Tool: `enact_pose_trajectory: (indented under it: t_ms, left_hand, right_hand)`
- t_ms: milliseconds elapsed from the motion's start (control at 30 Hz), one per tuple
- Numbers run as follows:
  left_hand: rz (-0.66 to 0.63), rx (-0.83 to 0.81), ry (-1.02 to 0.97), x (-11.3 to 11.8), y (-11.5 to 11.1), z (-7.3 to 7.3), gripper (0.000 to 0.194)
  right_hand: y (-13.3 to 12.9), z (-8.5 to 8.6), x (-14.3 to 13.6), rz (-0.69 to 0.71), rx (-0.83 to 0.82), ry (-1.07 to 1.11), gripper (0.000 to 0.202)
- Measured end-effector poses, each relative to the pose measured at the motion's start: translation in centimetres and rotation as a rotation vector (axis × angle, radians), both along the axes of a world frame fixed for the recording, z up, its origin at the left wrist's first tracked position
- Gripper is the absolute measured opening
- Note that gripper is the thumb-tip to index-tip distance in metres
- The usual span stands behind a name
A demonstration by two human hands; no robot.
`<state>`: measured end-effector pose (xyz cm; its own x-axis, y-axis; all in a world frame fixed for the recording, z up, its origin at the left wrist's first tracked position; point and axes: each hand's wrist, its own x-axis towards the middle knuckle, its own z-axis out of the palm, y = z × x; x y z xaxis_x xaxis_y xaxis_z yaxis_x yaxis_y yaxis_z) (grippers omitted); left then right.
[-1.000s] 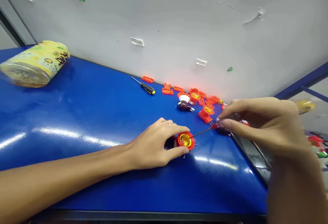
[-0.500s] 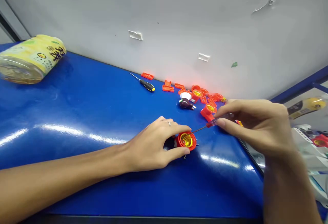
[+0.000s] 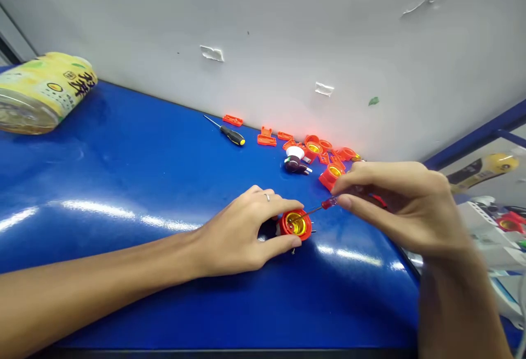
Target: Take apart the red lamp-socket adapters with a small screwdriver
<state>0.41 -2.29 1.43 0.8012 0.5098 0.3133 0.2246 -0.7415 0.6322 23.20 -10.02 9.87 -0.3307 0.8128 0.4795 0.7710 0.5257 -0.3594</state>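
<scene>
Red socket (image 3: 301, 227) between left thumb and index finger, screwdriver (image 3: 329, 203) reaching inside

On my view, the left hand (image 3: 246, 233) is closed around the socket at the fingertips, index finger along its far rim and thumb along its near side. The socket sits at the very end of that grip, just above or on the blue tabletop (image 3: 164, 167); I can't tell which. Its gold-lined mouth faces up, and its metal prongs (image 3: 313, 231) point right, away from the palm. The right hand (image 3: 398, 208) pinches the screwdriver's handle between thumb and fingers, and the shaft slants down leftward into the mouth. I can't make out what the tip touches. Another red socket (image 3: 332, 176) lies beyond, near the right fingertips.
</scene>
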Motion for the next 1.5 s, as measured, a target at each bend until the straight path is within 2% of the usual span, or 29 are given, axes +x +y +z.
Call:
enact_pose_trajectory:
  t_ms: [267,533,833,933,1033,1067,1200,1300,1400,1500]
  left_hand:
    - [0.004,-0.02,-0.004,0.0,-0.1,0.0,0.039]
    - [-0.002,-0.012,-0.007,0.0,0.0,-0.1,0.04]
    - [-0.017,-0.018,-0.028,-0.1,0.1,-0.2,0.039]
    - [-0.014,-0.002,-0.029,-0.1,0.1,-0.2,0.037]
    - [-0.03,-0.01,-0.029,-0.1,0.1,-0.2,0.035]
    - [-0.039,-0.015,-0.031,-0.2,0.1,-0.2,0.035]
    - [-0.035,-0.027,-0.041,-0.1,0.1,-0.3,0.038]
    - [-0.032,-0.051,-0.044,0.0,0.1,-0.3,0.037]
    - [-0.034,-0.057,-0.036,0.0,0.1,-0.3,0.035]
    - [-0.031,-0.051,-0.023,0.0,0.1,-0.3,0.032]
  right_hand:
    - [-0.2,0.1,0.3,-0.05,0.041,0.018,0.006]
    - [-0.1,0.2,0.4,-0.037,0.023,-0.028,0.006]
    - [-0.5,1.1,-1.9,-0.015,0.053,-0.153,0.012]
    - [-0.1,0.7,-2.4,-0.045,0.101,-0.137,0.019]
    - [0.2,0.1,-2.5,-0.077,0.123,-0.093,0.005]
    - [0.2,-0.1,-2.5,-0.095,0.147,-0.092,0.006]
    - [0.8,-0.9,-3.0,-0.222,0.399,-0.248,0.04]
    - [1.5,-1.4,-3.9,-0.328,0.527,-0.347,0.05]
    - [2.1,-1.8,-4.6,-0.364,0.478,-0.343,0.041]
    - [2.5,-2.5,-4.6,-0.191,0.331,-0.116,0.028]
